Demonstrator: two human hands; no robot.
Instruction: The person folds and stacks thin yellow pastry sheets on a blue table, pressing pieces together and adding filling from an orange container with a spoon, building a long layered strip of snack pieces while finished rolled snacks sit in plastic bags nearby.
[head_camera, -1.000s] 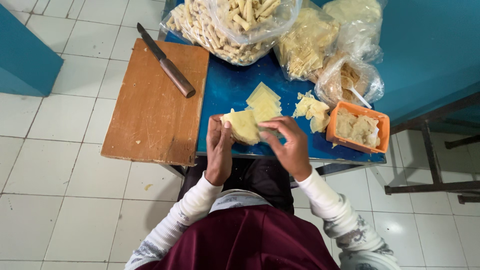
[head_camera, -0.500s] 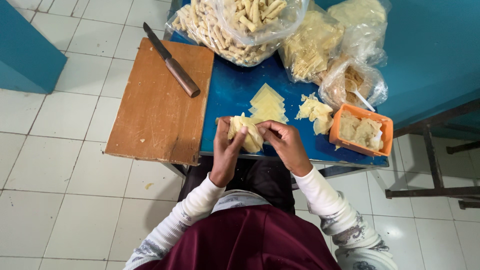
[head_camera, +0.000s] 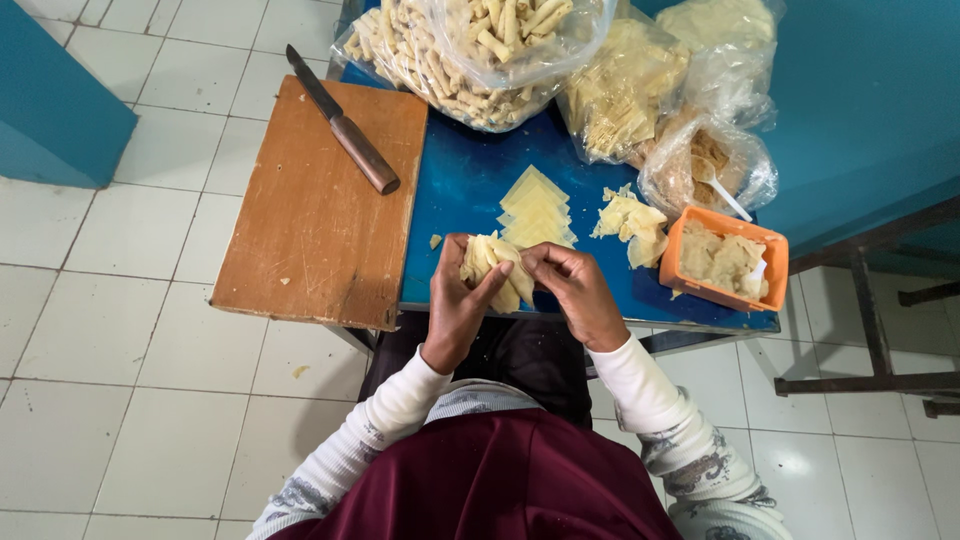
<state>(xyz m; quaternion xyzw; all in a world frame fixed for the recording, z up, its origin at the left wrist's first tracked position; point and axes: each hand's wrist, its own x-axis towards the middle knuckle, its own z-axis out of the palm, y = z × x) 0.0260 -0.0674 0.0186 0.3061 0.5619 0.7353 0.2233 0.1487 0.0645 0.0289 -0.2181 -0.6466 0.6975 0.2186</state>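
Observation:
My left hand (head_camera: 457, 303) and my right hand (head_camera: 577, 290) together hold a pale yellow dough wrapper (head_camera: 493, 265), folded and curled between the fingers, just above the near edge of the blue table (head_camera: 465, 190). A stack of flat square wrappers (head_camera: 535, 208) lies on the table just beyond my hands. To their right sits a small heap of pale filling pieces (head_camera: 630, 222) beside an orange tub (head_camera: 722, 260) with more filling in it.
A wooden cutting board (head_camera: 320, 205) with a brown-handled knife (head_camera: 345, 125) lies at the left. Plastic bags of rolled sticks (head_camera: 470, 55), of wrappers (head_camera: 620, 90) and of scraps (head_camera: 708, 160) crowd the far side. A metal frame (head_camera: 870, 300) stands at the right on white floor tiles.
The wrapper was flat between my hands a second ago; now it is folded up and curled, with my fingers closed tighter around it.

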